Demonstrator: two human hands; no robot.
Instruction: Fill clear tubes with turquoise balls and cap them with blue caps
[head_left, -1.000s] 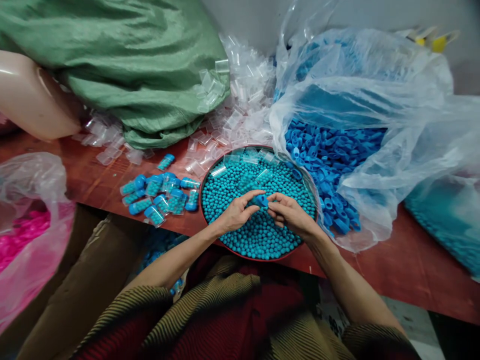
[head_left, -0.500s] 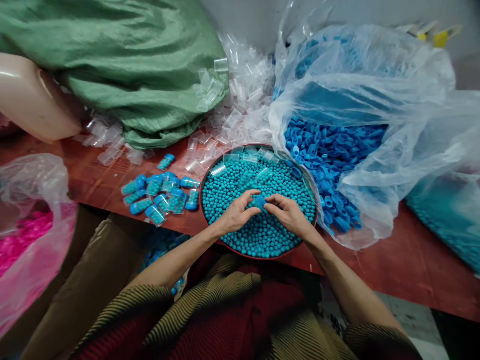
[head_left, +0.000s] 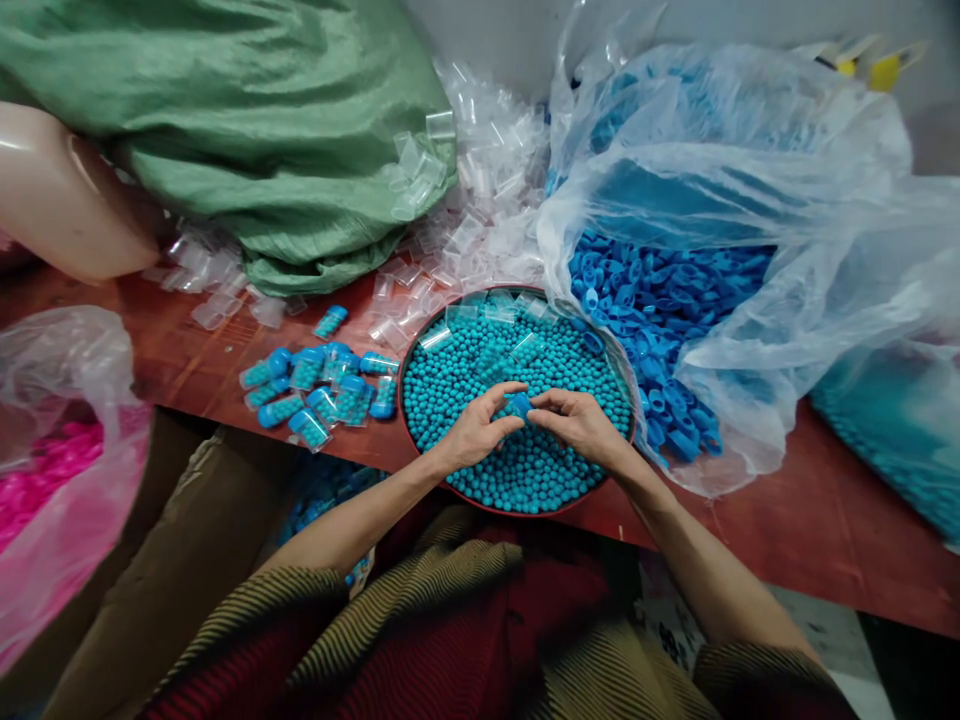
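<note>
Above a round red-rimmed tray (head_left: 406,420) of small turquoise balls (head_left: 517,480), my hands meet at a small clear container with a blue cap (head_left: 517,404). My left hand (head_left: 478,430) pinches the container between thumb and fingers. On the other side, my right hand (head_left: 576,428) has its fingertips closed on the blue cap end. Several clear empty containers (head_left: 436,340) lie on the balls at the tray's far side. Left of the tray is a cluster of filled, blue-capped containers (head_left: 351,395). The fingers partly hide the held container.
An open plastic bag (head_left: 720,370) spills blue caps (head_left: 660,300) at the right. Loose clear containers (head_left: 480,240) lie behind the tray beside a green sack (head_left: 300,130). At lower left, a lined carton (head_left: 180,560) holds pink pieces (head_left: 52,470). The red table (head_left: 810,520) ends near my body.
Both hands stay over the tray with the container between them. The right fingers shift slightly at the cap, and the whole view moves a little.
</note>
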